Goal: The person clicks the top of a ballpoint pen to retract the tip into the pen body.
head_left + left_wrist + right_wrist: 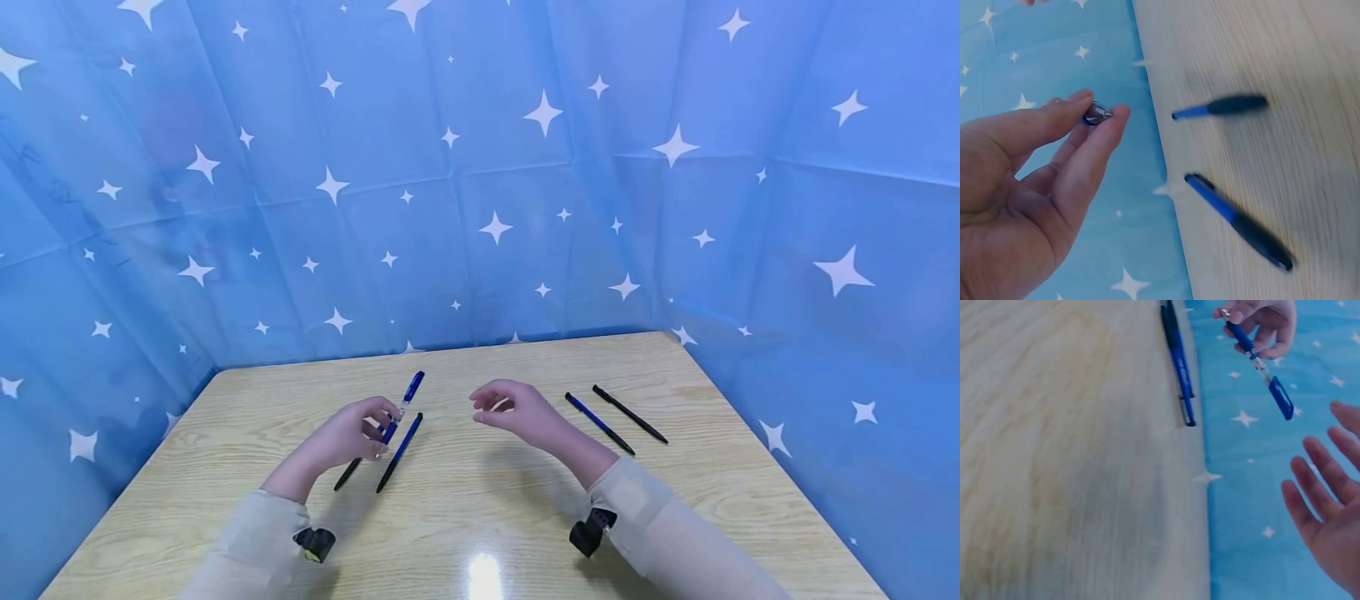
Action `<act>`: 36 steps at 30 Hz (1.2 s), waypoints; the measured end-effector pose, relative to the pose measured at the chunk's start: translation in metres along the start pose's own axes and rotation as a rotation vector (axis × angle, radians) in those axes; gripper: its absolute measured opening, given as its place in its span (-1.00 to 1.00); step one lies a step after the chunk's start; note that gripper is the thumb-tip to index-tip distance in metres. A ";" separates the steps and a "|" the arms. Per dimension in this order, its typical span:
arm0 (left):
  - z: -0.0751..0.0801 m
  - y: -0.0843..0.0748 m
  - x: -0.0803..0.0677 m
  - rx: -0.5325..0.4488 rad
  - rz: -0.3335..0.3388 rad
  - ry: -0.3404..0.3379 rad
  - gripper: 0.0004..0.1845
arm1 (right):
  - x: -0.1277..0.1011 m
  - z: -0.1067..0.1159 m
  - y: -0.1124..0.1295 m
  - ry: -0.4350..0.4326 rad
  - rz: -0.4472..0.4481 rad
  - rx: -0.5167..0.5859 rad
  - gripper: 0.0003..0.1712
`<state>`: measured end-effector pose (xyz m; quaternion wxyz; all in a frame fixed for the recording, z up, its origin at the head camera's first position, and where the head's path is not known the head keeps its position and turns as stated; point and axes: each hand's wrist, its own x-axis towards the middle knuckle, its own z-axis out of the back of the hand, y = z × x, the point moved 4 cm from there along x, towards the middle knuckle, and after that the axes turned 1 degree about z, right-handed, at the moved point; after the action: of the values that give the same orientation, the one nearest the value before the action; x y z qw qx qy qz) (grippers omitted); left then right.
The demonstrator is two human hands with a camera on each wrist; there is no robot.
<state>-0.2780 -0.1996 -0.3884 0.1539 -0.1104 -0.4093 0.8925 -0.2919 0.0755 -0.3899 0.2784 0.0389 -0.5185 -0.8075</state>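
Left hand pinching a blue pen; right hand hovering, fingers loosely spread, holding nothing.
Bare table lying open toward the near edge.

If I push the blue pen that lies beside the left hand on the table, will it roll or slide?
The blue pen looks slim and round, so a sideways push would probably roll it. The table looks smooth and glossy, so a push along its length may make it slide. It seems stiff and light. The left hand holds another pen above it.
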 end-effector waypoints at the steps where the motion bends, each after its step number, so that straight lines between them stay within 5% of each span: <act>1: -0.002 -0.003 0.001 -0.018 -0.004 0.003 -0.54 | 0.000 0.002 0.001 -0.013 0.002 0.004 -0.71; 16: -0.040 -0.046 0.010 -0.220 -0.130 0.024 -0.56 | -0.009 0.023 0.042 -0.259 0.001 0.090 -0.65; 24: -0.058 -0.065 0.014 -0.259 -0.171 -0.001 -0.57 | -0.003 0.023 0.022 -0.336 -0.001 0.201 -0.54; 36: -0.081 -0.074 0.026 -0.307 -0.157 -0.061 -0.46 | -0.003 0.023 0.026 -0.428 0.027 0.278 -0.61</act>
<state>-0.2622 -0.0880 -0.3851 0.1922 -0.0733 -0.5525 0.8077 -0.2869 0.0875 -0.3574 0.1651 -0.1021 -0.6721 -0.7145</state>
